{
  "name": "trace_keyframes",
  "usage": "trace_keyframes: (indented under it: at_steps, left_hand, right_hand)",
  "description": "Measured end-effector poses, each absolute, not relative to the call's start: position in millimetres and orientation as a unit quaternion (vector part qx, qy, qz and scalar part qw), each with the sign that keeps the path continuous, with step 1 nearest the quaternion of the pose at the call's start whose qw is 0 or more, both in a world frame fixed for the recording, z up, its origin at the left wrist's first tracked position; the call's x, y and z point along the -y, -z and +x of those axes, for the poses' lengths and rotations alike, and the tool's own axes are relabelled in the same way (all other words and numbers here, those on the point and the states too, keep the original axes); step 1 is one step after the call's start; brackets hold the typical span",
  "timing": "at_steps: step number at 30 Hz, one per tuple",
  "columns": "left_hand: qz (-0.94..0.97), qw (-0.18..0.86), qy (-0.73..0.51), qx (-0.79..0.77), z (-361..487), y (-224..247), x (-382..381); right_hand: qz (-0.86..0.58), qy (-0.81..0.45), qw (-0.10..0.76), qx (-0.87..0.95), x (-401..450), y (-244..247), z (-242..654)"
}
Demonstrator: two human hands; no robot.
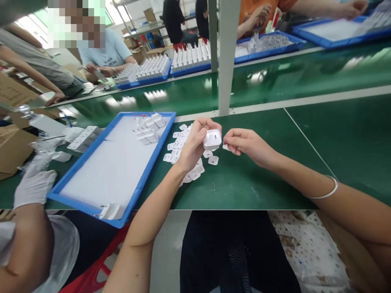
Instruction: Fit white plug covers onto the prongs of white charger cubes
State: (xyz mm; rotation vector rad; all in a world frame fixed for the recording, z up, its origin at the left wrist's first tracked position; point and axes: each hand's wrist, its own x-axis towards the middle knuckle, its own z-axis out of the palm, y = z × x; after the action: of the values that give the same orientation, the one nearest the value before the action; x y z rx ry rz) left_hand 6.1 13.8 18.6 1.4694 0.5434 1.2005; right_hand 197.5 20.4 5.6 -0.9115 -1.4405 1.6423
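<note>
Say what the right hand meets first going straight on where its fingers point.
Likely the white block held in the left hand, though depth is unclear in this single view.

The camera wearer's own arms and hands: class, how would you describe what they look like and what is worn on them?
The left hand and right hand are ungloved. No sleeve shows on the left forearm or right forearm. A thin, rounded, silver-coloured bangle circles the right forearm.
</note>
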Motion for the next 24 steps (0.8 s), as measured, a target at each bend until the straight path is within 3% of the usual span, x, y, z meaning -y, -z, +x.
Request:
trace_keyframes:
  at_steps: [3,5,10,12,18,24]
  left_hand:
    - [0.597,0.548,-0.505,-0.295,-10,-20,-24]
    - [0.615,0.474,-0.495,-0.388,-25,-24,-29]
    - [0.634,0.050,-0.437,-0.636,-77,-58,-1]
    - [0.594,-0.028,-0.342,-0.728,-98,-77,25]
    - [0.524,0.003,0.043,-0.851,-137,-101,80]
    - [0.545,0.120,0.189,-0.808,-153,-77,96]
  right_hand:
    - [-0.359,-0.637,0.346,0.587,-21,-1,197]
    - [-0.365,-0.631,0.319,0.605,-23,2,197]
    - [-0.387,-0.619,0.319,0.604,-25,3,198]
    - [-0.401,-0.615,0.326,0.596,-25,3,201]
    - [-0.433,-0.614,0.265,0.604,-30,12,206]
    - [-0.436,-0.612,0.217,0.624,-28,21,201]
